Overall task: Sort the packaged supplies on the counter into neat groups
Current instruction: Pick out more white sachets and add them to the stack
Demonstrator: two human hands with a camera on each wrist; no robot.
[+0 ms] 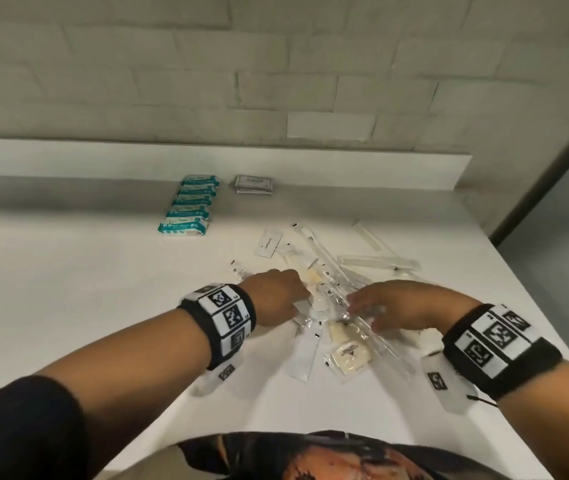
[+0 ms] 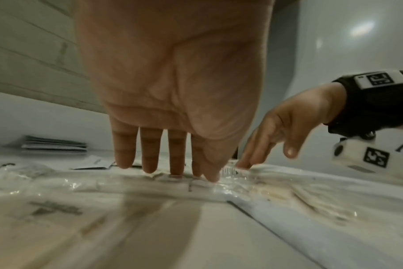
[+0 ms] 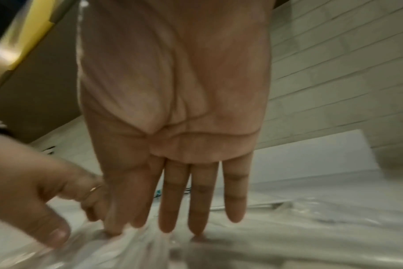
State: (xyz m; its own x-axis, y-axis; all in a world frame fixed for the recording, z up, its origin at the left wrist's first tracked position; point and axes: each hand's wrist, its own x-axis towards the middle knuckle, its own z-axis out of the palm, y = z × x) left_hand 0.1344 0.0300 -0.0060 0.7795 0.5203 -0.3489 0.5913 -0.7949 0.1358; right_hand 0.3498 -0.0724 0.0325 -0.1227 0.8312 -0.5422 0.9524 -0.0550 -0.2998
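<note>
Both hands lie flat, fingers straight, on the loose pile (image 1: 328, 306) of clear packets: left hand (image 1: 276, 296), right hand (image 1: 400, 306). Just nearer, a soap (image 1: 347, 356). Beyond the fingertips, combs (image 1: 380, 261); farther, teal packs (image 1: 189, 206) and grey sachets (image 1: 253, 184) on the counter (image 1: 68, 271).

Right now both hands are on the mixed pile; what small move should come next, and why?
Probably pinch one clear-wrapped packet from the pile and lift it free: left hand and right hand only rest straight fingers on it, while teal packs and grey sachets already form groups.
</note>
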